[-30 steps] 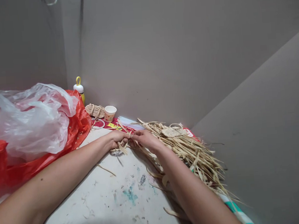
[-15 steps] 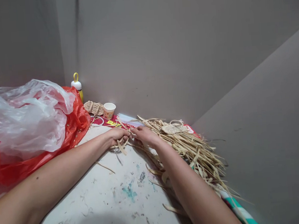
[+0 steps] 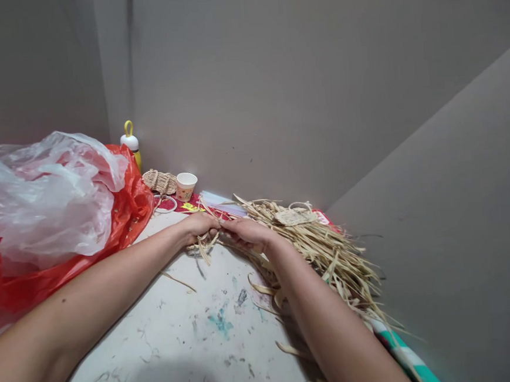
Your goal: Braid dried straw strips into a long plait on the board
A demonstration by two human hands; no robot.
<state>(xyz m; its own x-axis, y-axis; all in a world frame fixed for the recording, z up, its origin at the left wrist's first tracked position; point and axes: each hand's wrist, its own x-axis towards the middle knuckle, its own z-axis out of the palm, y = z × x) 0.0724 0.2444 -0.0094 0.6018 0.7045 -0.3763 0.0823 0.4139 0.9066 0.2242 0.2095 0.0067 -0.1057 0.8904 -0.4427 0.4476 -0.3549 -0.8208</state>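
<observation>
My left hand (image 3: 201, 225) and my right hand (image 3: 246, 232) meet over the far part of a paint-stained white table (image 3: 191, 337). Both are closed, pinching pale dried straw strips (image 3: 206, 244) between the fingertips; short ends hang below the left hand. The strips run into a large bundle of straw (image 3: 331, 255) that lies along the table's right side, under my right forearm. A small woven straw piece (image 3: 293, 216) rests on top of the bundle.
A red plastic bag (image 3: 128, 215) with a clear bag (image 3: 47, 195) on it fills the left. At the back corner stand a yellow-and-white bottle (image 3: 130, 143), a woven basket piece (image 3: 159, 181), a paper cup (image 3: 186, 186) and a white ring (image 3: 165, 206). Grey walls close the back and right.
Both hands have stayed together on the strips and shifted slightly toward the back. The view has drifted a little; the right hand's fingers now lie flatter over the strips.
</observation>
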